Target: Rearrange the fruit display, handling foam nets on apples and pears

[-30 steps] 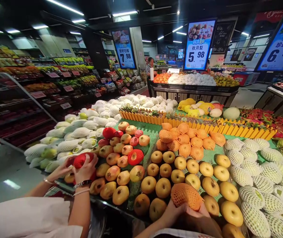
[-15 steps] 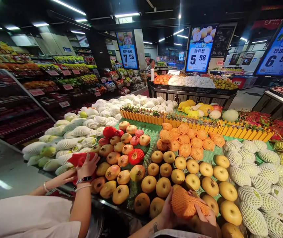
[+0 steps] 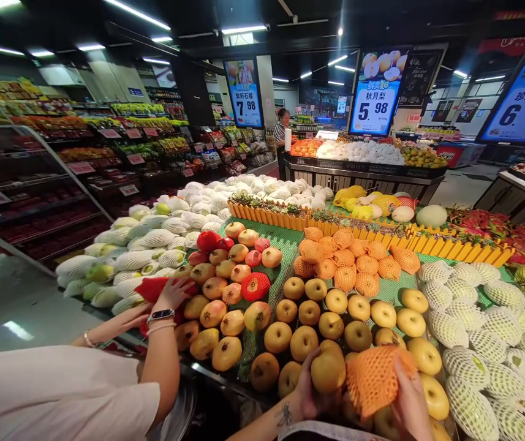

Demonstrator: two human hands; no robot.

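Note:
My left hand, with a tattoo on its wrist, is closed round a golden-brown pear at the front edge of the fruit display. My right hand grips an orange foam net sleeve right beside the pear, its open end touching the fruit. Bare pears lie in rows just beyond my hands. A pile of pears in orange nets sits further back.
To my left a person in a white shirt handles a red foam net among pomegranates. White-netted fruit lies on the right, white-wrapped fruit on the left. A yellow fence divider crosses the display. Another person stands far behind.
The orange net has come off the pear: my left hand now holds the bare pear and my right hand holds the net beside it. The other person's red net has moved lower.

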